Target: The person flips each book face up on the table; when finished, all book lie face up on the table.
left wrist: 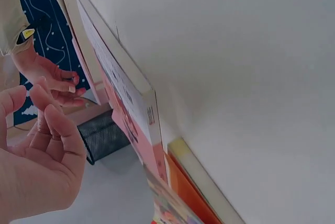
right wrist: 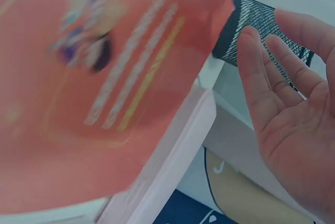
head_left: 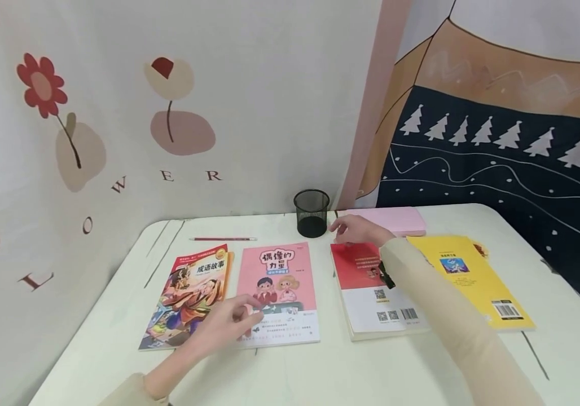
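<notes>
My left hand [head_left: 221, 324], its fingers loosely bent, hovers over the lower left part of a pink book [head_left: 295, 282] with two cartoon children on its cover. Nothing is between its fingertips. Near the top edge of a red and white book [head_left: 366, 310], lying back cover up, is my right hand [head_left: 357, 230]. In the right wrist view this hand [right wrist: 293, 103] has its fingers spread apart and holds nothing. Just to its left in the head view stands a black mesh pen holder [head_left: 312, 217], with no pens showing inside.
A colourful storybook [head_left: 183, 299] lies left of the pink book, overlapping an orange one. A red pencil [head_left: 223, 239] lies behind them. At the right is a yellow book [head_left: 473, 282]; a pink, box-like item [head_left: 401, 219] lies at the back. Printed curtains [head_left: 269, 113] hang behind the table.
</notes>
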Tool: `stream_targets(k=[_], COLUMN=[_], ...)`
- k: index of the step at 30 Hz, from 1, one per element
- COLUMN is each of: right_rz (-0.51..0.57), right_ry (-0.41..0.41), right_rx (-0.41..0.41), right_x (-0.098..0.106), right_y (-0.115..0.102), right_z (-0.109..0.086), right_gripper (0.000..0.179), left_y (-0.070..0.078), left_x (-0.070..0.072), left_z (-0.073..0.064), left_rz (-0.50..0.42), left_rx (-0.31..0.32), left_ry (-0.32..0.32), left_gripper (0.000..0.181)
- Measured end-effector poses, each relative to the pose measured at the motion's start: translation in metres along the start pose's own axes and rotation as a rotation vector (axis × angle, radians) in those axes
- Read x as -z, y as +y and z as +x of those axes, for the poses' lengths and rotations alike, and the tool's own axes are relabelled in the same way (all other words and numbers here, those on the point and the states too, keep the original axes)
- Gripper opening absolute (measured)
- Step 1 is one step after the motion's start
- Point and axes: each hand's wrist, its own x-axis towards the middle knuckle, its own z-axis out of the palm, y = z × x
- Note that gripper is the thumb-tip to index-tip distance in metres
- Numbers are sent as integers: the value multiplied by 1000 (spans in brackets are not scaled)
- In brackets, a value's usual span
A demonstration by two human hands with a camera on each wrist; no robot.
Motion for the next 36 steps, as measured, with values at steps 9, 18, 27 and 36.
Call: stream_targets(k=[9, 18, 27, 36], right_rz=[17, 25, 63, 61], right_ry=[23, 73, 111, 153], right_rx=[69, 79, 40, -45], right_x=[-3, -12, -2, 12], right_y=[21, 47, 68, 90], right_z=[-22, -42, -63, -73], right_gripper=[36, 35, 37, 41], left_y=[8, 22, 34, 46], left_x=[-18, -42, -62, -78], left_z=[12, 24, 32, 38], left_rz=[-58, -62, -149, -288], left_rx=[-75, -156, -161, -64], left_ry=[-79, -150, -236, -283], left_gripper=[29, 22, 31, 44])
